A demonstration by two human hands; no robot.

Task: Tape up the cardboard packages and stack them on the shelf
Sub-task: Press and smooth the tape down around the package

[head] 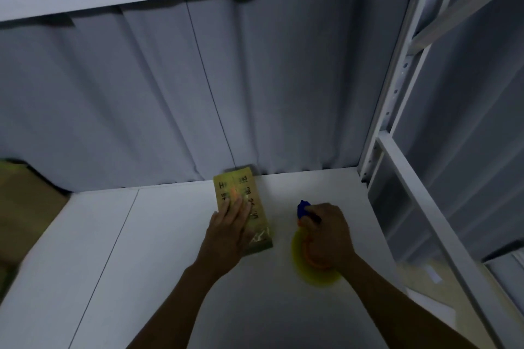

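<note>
Just below the middle of the frame, a small cardboard package (244, 187) lies flat on the white shelf (170, 235), its far end close to the grey back wall. The left hand (229, 229) rests on it with fingers straight and spread, pressing it down rather than gripping. To the right of it, well clear of the package, the right hand (329, 232) is curled round a tape dispenser (304, 209) with a blue head and a yellowish roll. The glossy strip near the package's near end may be tape already laid, though blur makes that uncertain. To tape well, I judge the flat hand should stay off the seam line, pinning the package firmly while the dispenser is drawn straight along it. A larger cardboard box (25, 207) sits at the left edge.
</note>
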